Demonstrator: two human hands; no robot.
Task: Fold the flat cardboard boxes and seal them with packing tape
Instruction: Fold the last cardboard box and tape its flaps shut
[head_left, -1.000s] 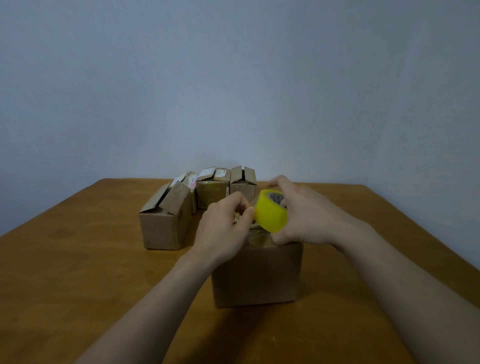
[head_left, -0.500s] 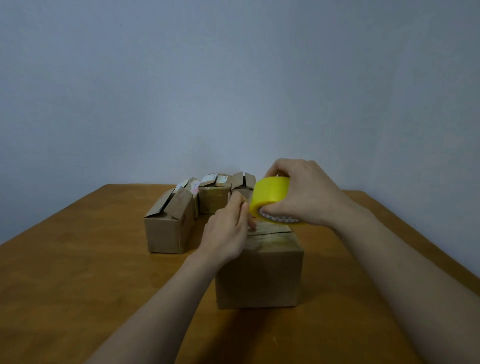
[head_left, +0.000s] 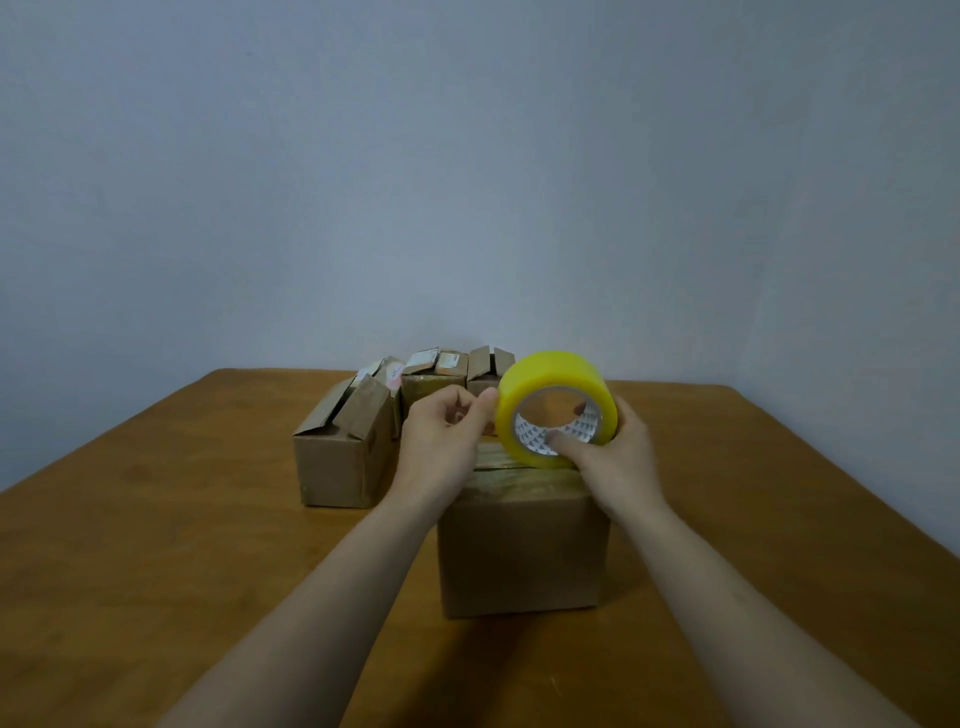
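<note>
Box (head_left: 522, 551) beneath my grip appears taped across its top; right hand (head_left: 618, 457) grips the tape roll (head_left: 558, 379), left hand (head_left: 441, 441) pinches its rim; boxes beyond (head_left: 343, 462) remain unsealed

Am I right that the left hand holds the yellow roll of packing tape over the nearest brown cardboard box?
No: the right hand holds the yellow roll of packing tape over the nearest brown cardboard box, as the head view shows.

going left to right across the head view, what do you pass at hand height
open-flapped cardboard box -> left hand -> yellow packing tape roll -> right hand. Left out because they overlap these: the box under the hands and the small boxes at the back.
</note>
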